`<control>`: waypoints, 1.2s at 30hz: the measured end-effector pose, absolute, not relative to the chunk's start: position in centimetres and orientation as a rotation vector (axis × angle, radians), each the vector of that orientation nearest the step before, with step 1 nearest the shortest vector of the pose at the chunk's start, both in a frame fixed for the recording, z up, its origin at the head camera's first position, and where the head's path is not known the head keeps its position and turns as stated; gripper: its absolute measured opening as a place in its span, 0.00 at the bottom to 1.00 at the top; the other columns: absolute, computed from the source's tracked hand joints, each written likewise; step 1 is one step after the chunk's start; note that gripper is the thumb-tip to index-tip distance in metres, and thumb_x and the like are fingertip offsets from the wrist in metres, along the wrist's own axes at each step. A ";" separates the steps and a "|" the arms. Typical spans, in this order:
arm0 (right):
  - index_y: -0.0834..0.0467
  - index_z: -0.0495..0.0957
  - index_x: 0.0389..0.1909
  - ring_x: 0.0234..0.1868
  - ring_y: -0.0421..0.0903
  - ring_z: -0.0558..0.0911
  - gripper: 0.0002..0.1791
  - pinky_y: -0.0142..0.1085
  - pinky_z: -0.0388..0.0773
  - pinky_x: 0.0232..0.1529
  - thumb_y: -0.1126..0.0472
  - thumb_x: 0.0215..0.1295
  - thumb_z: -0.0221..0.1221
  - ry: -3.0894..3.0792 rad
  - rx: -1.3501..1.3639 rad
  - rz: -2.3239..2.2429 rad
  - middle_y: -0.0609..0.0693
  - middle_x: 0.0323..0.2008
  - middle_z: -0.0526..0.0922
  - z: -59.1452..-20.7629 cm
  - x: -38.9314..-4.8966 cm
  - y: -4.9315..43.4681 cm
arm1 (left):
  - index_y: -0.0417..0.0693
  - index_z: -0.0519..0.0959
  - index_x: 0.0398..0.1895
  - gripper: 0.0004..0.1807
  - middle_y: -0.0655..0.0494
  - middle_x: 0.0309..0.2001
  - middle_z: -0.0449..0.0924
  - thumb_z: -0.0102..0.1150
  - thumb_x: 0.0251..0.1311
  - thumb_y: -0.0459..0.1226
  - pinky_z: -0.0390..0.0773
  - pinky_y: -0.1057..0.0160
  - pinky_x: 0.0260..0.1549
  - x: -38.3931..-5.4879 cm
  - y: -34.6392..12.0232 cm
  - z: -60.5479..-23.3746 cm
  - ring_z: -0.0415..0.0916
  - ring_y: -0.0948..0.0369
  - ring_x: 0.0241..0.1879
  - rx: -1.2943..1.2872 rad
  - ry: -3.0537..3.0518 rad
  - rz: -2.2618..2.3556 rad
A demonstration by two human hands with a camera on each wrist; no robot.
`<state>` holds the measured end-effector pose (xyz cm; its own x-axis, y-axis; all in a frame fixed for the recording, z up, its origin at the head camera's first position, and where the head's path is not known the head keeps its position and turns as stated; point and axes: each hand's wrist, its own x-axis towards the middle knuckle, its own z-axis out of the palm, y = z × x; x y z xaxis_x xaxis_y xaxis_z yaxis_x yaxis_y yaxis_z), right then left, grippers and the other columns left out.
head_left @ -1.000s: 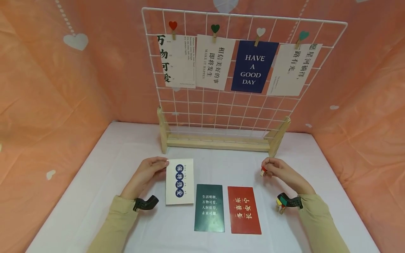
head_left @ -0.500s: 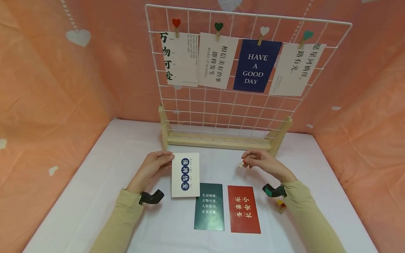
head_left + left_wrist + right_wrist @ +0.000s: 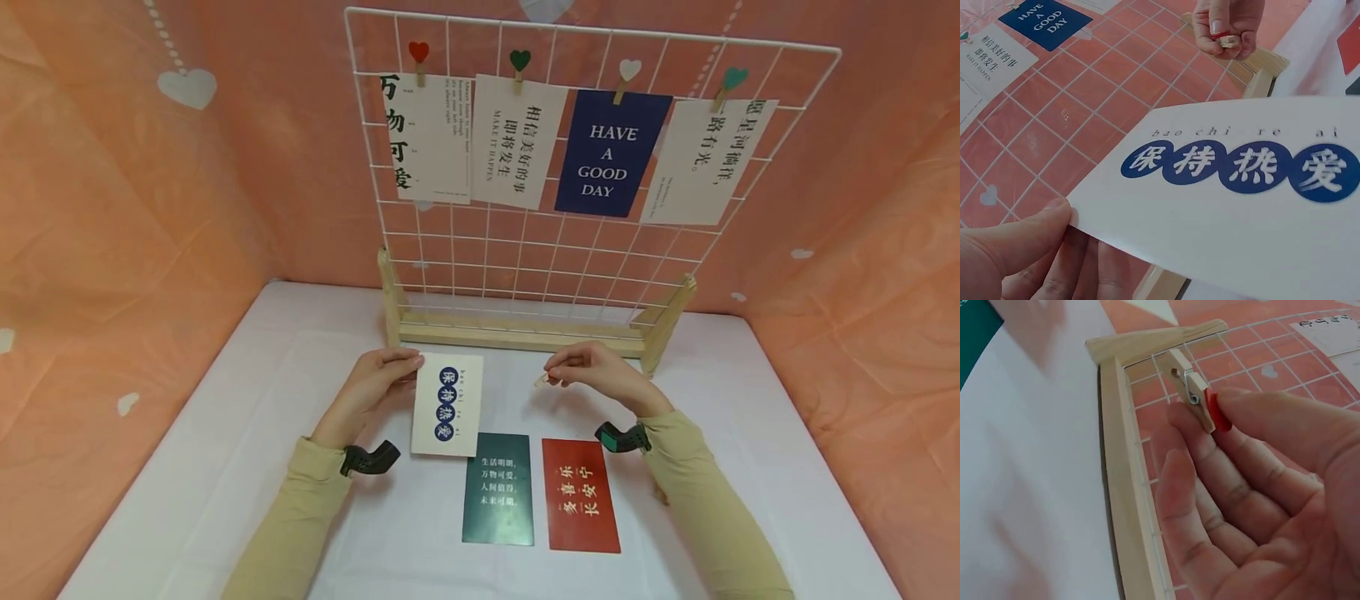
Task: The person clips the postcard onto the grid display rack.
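A white postcard [image 3: 469,408] with blue circles and white characters is pinched at its upper left corner by my left hand [image 3: 371,393]. In the left wrist view the thumb lies on the card's face, the fingers behind it. My right hand [image 3: 606,379] holds a small wooden clothespin [image 3: 1186,381] between thumb and fingers by its red end; its jaw end points away from the palm. Both hands are above the table in front of the white wire grid [image 3: 517,250]. The postcard partly covers the upper left corner of a green card [image 3: 498,492] in the head view.
A red card [image 3: 581,496] lies right of the green one. Several cards hang on the grid from heart clips, among them a navy card [image 3: 613,154]. The grid stands in a wooden base [image 3: 517,335]. Another clip [image 3: 660,494] is mostly hidden by the right sleeve.
My left hand has brought the postcard up and to the right, towards the grid. My right hand has moved left with the clothespin, closer to the postcard.
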<state>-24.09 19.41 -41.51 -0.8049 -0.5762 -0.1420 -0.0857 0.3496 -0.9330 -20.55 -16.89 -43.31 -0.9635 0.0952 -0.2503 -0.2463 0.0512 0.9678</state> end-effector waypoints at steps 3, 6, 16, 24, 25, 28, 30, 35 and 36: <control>0.68 0.79 0.48 0.47 0.66 0.78 0.17 0.58 0.74 0.51 0.58 0.68 0.58 2.184 -0.587 -1.468 0.57 0.41 0.84 -41.3 -24.4 18.7 | 0.30 0.74 0.54 0.21 0.45 0.44 0.80 0.60 0.64 0.37 0.80 0.61 0.45 -20.7 -16.8 -43.1 0.80 0.61 0.37 -0.146 2.079 2.026; 0.65 0.81 0.48 0.47 0.65 0.78 0.15 0.59 0.73 0.51 0.58 0.68 0.58 2.183 -0.592 -1.497 0.56 0.40 0.84 -41.0 -24.6 18.0 | 0.29 0.74 0.54 0.20 0.45 0.43 0.79 0.59 0.65 0.36 0.81 0.62 0.44 -21.0 -16.5 -43.0 0.80 0.61 0.37 -0.143 2.065 2.061; 0.65 0.79 0.52 0.47 0.61 0.80 0.14 0.50 0.76 0.52 0.63 0.69 0.56 2.206 -0.542 -1.497 0.57 0.43 0.83 -39.6 -24.6 15.1 | 0.31 0.75 0.54 0.20 0.48 0.44 0.79 0.60 0.63 0.36 0.79 0.60 0.47 -21.6 -15.9 -42.7 0.80 0.60 0.40 -0.172 2.022 2.117; 0.66 0.78 0.53 0.47 0.63 0.80 0.17 0.45 0.78 0.51 0.61 0.67 0.59 2.190 -0.548 -1.581 0.57 0.45 0.83 -40.6 -25.2 13.9 | 0.33 0.74 0.55 0.20 0.46 0.46 0.78 0.58 0.66 0.37 0.78 0.58 0.50 -22.1 -15.8 -42.4 0.79 0.59 0.41 -0.218 2.027 2.099; 0.66 0.78 0.53 0.47 0.63 0.80 0.18 0.45 0.78 0.51 0.61 0.67 0.59 2.192 -0.554 -1.588 0.57 0.45 0.82 -40.6 -25.3 13.7 | 0.33 0.74 0.56 0.20 0.47 0.45 0.78 0.58 0.66 0.37 0.78 0.58 0.50 -22.1 -15.8 -42.4 0.79 0.59 0.41 -0.219 2.028 2.102; 0.65 0.78 0.53 0.47 0.64 0.80 0.17 0.43 0.79 0.50 0.61 0.67 0.60 2.199 -0.561 -1.607 0.56 0.45 0.83 -40.4 -25.4 13.4 | 0.32 0.73 0.57 0.21 0.48 0.44 0.78 0.58 0.66 0.37 0.77 0.56 0.52 -22.4 -15.7 -42.2 0.79 0.60 0.40 -0.209 2.017 2.130; 0.64 0.79 0.52 0.47 0.64 0.80 0.16 0.44 0.79 0.50 0.61 0.66 0.60 2.212 -0.549 -1.609 0.55 0.44 0.83 -40.1 -25.5 13.3 | 0.31 0.72 0.57 0.21 0.49 0.44 0.78 0.57 0.66 0.36 0.76 0.56 0.52 -22.7 -15.7 -42.1 0.78 0.60 0.40 -0.192 2.008 2.155; 0.63 0.80 0.50 0.44 0.57 0.82 0.15 0.46 0.78 0.51 0.61 0.66 0.60 2.240 -0.544 -1.628 0.57 0.44 0.83 -39.5 -25.8 12.9 | 0.31 0.71 0.57 0.20 0.49 0.44 0.77 0.56 0.66 0.35 0.77 0.58 0.51 -23.2 -15.5 -41.5 0.79 0.62 0.40 -0.139 2.031 2.190; 0.63 0.80 0.50 0.44 0.56 0.82 0.15 0.46 0.79 0.50 0.61 0.66 0.60 2.236 -0.548 -1.642 0.58 0.45 0.83 -39.3 -25.9 12.9 | 0.31 0.71 0.57 0.20 0.50 0.44 0.77 0.57 0.66 0.35 0.77 0.58 0.51 -23.3 -15.4 -41.4 0.79 0.63 0.39 -0.137 2.036 2.202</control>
